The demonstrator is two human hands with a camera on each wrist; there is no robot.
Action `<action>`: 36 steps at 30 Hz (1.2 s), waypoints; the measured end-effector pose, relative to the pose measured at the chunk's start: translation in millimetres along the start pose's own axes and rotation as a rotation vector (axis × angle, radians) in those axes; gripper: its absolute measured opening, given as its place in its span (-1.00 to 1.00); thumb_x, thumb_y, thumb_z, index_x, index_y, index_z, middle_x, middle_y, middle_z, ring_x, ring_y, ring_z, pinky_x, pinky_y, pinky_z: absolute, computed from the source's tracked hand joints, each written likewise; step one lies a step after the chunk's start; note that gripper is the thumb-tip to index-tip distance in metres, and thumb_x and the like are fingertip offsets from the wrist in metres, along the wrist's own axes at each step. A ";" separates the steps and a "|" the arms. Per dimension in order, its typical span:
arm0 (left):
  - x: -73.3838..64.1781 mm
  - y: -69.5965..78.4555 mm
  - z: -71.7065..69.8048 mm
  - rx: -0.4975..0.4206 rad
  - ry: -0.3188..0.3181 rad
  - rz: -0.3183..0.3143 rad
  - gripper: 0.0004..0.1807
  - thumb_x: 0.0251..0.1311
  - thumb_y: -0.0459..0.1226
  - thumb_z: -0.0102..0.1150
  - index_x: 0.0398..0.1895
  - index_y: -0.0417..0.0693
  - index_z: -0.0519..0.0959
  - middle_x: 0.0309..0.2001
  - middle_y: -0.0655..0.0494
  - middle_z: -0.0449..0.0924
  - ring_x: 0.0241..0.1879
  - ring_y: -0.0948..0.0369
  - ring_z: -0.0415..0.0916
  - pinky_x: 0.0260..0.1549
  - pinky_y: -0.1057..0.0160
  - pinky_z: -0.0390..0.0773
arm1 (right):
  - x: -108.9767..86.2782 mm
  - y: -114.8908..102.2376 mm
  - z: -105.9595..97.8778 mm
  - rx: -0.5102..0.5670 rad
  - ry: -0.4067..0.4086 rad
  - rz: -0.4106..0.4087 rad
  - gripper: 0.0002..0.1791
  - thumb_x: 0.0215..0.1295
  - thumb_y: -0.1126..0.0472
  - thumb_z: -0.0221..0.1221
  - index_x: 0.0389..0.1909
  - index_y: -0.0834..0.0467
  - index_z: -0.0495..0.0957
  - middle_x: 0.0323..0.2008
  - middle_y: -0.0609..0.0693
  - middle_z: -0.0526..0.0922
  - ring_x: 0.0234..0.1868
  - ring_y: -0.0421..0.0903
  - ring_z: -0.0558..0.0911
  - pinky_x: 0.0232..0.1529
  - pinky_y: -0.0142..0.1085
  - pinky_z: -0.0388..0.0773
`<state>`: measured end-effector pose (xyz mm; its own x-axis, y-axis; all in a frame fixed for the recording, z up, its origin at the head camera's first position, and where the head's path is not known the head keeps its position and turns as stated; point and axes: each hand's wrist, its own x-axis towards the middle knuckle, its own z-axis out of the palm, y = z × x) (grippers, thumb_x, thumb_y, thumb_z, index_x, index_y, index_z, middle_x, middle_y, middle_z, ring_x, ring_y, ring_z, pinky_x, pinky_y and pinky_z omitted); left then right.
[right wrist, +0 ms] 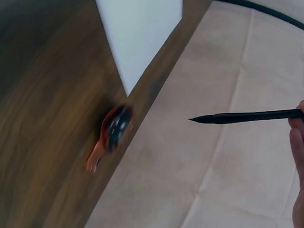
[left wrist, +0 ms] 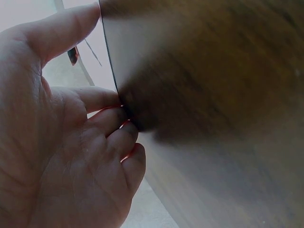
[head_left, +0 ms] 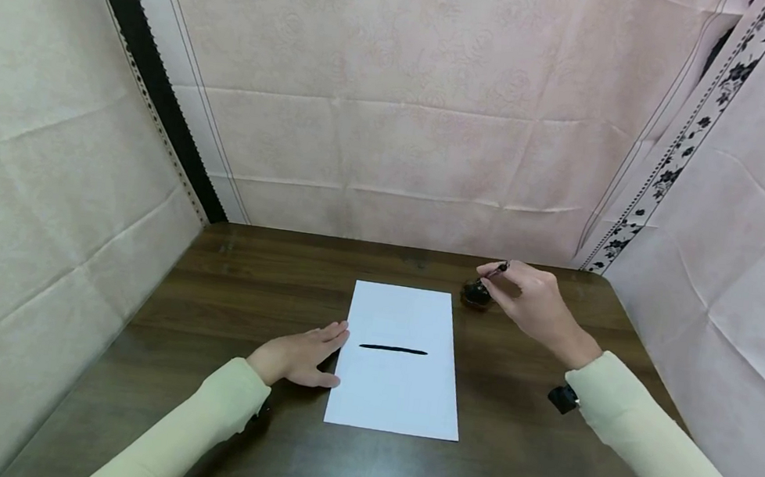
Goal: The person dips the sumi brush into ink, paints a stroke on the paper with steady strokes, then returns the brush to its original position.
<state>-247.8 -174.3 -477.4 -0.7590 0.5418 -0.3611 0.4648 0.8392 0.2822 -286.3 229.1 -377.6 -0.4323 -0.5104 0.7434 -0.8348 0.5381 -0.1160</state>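
A white sheet of paper (head_left: 393,397) lies on the brown table, with one black horizontal stroke (head_left: 393,349) across its middle. My left hand (head_left: 302,354) rests at the sheet's left edge, fingers extended and fingertips touching the paper; the left wrist view shows its palm side (left wrist: 71,156). Beyond the sheet's far right corner, my right hand (head_left: 537,302) pinches a dark writing brush (right wrist: 247,117) with a pointed black tip. Close by that hand sits a small reddish-brown, spoon-shaped dish (right wrist: 107,130) holding something black and shiny, apart from the brush tip in the right wrist view.
The dark wooden table (head_left: 241,301) extends around the sheet. Pale cloth hangs behind it (head_left: 399,154) and along the left (head_left: 61,194) and right (head_left: 756,257) sides. A black device (head_left: 563,398) is strapped at the right wrist.
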 end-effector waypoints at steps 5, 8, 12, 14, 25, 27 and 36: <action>-0.2 1.0 -1.5 0.004 -0.007 -0.002 0.00 0.45 0.12 0.17 0.73 -0.10 -0.05 0.76 -0.02 -0.20 0.74 0.01 -0.15 0.68 -0.08 0.07 | -7.6 14.1 -8.2 -0.056 -0.094 -0.070 -0.54 0.08 0.57 0.46 0.03 0.22 0.75 -0.05 0.08 0.83 -0.06 -0.01 0.81 -0.06 -0.33 0.71; -0.5 1.1 -2.4 -0.001 -0.004 0.006 0.00 0.44 0.10 0.19 0.73 -0.12 -0.03 0.76 -0.04 -0.18 0.74 -0.01 -0.14 0.67 -0.10 0.08 | -13.4 21.8 -10.3 -0.085 -0.156 -0.104 -0.52 0.08 0.58 0.45 0.06 0.23 0.74 0.00 0.08 0.82 0.01 0.02 0.79 0.01 -0.27 0.70; 0.3 -0.9 -1.8 0.004 -0.002 0.021 -0.01 0.47 0.10 0.17 0.73 -0.13 -0.04 0.76 -0.04 -0.19 0.74 0.00 -0.15 0.68 -0.07 0.06 | -22.2 35.4 -7.7 -0.123 -0.188 -0.216 -0.52 0.02 0.56 0.47 0.02 0.27 0.74 -0.03 0.13 0.82 -0.01 0.07 0.79 -0.05 -0.13 0.74; 1.2 -2.6 -1.0 0.010 0.002 0.028 -0.02 0.47 0.11 0.15 0.73 -0.14 -0.04 0.76 -0.04 -0.19 0.74 0.01 -0.15 0.68 -0.06 0.06 | -27.1 43.5 -4.7 -0.162 -0.195 -0.294 -0.63 0.16 0.50 0.43 0.01 0.29 0.74 -0.05 0.15 0.82 -0.04 0.09 0.80 -0.09 -0.08 0.76; 1.4 -1.5 0.2 0.002 0.009 0.022 -0.01 0.46 0.11 0.17 0.73 -0.13 -0.04 0.76 -0.03 -0.19 0.75 0.02 -0.15 0.68 -0.04 0.07 | -59.3 72.5 6.0 -0.325 -0.211 -0.478 -0.68 0.61 0.46 -0.03 -0.02 0.30 0.73 -0.05 0.15 0.83 -0.05 0.07 0.81 -0.11 -0.08 0.78; 0.8 -0.9 -0.4 0.003 0.006 0.017 -0.02 0.47 0.11 0.16 0.73 -0.12 -0.04 0.76 -0.02 -0.19 0.75 0.03 -0.16 0.68 -0.04 0.06 | -66.7 74.9 6.5 -0.345 -0.248 -0.474 -0.67 0.30 0.59 0.17 0.00 0.30 0.71 -0.01 0.15 0.81 -0.02 0.08 0.79 -0.08 -0.06 0.77; 0.5 -0.7 0.2 0.004 -0.002 0.017 -0.02 0.47 0.11 0.16 0.73 -0.11 -0.04 0.76 -0.01 -0.20 0.75 0.03 -0.16 0.68 -0.04 0.06 | -93.4 79.7 12.8 -0.413 -0.421 -0.396 -0.47 -0.07 0.63 0.33 0.01 0.29 0.71 0.04 0.16 0.80 0.05 0.09 0.77 0.01 -0.04 0.75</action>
<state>-248.4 -174.6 -477.9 -0.7502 0.5558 -0.3582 0.4793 0.8303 0.2844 -316.8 311.1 -464.7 -0.2880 -0.8912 0.3506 -0.7950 0.4266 0.4314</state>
